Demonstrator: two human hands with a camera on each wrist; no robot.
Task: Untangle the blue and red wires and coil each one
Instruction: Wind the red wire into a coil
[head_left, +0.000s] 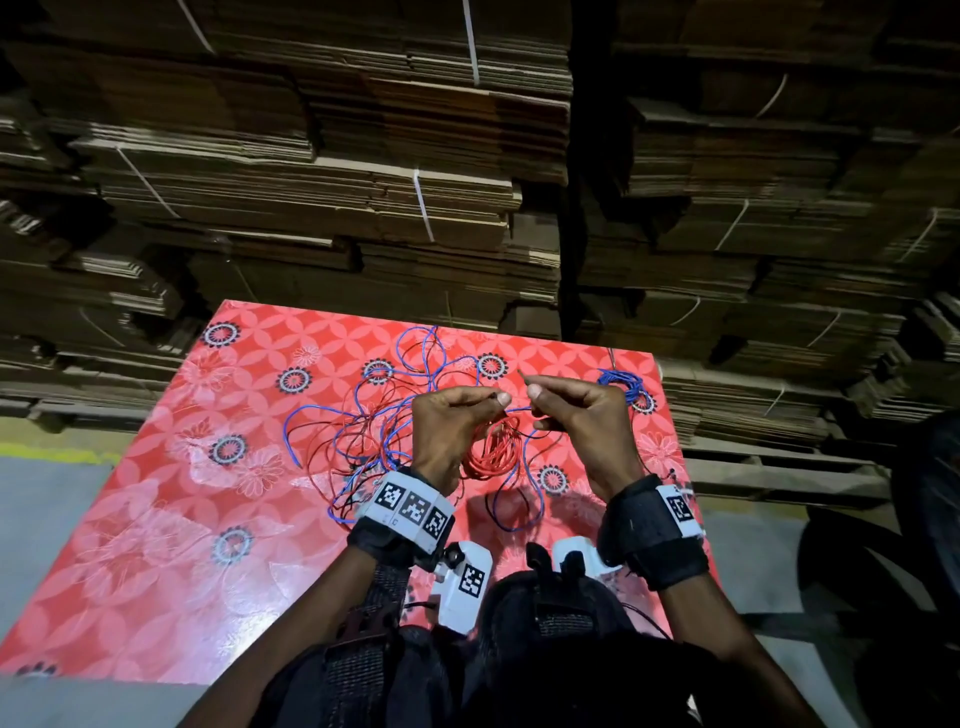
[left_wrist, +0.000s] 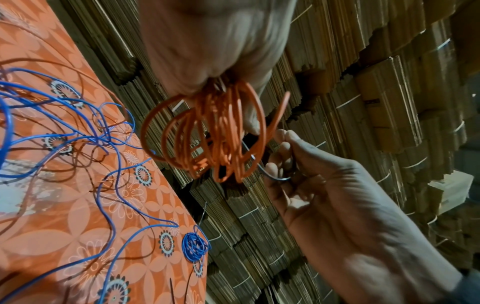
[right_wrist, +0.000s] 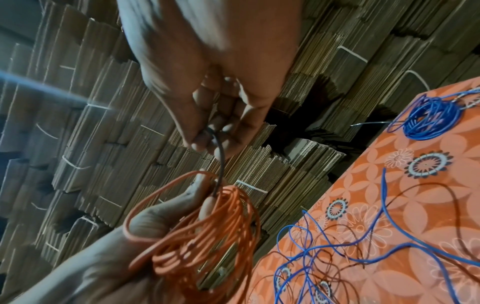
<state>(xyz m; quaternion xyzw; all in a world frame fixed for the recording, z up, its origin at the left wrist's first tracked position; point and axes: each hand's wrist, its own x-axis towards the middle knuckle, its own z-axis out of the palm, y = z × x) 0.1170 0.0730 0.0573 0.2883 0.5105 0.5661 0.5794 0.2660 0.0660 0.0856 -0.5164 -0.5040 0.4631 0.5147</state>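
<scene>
Left hand (head_left: 451, 427) around red coil (head_left: 496, 451)

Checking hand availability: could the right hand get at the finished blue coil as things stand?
Probably not yet: the right hand pinches a wire end, though the blue coil lies uncovered just beyond it.

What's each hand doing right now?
Left hand: grips the red wire coil.
Right hand: pinches a thin dark wire end.
</scene>
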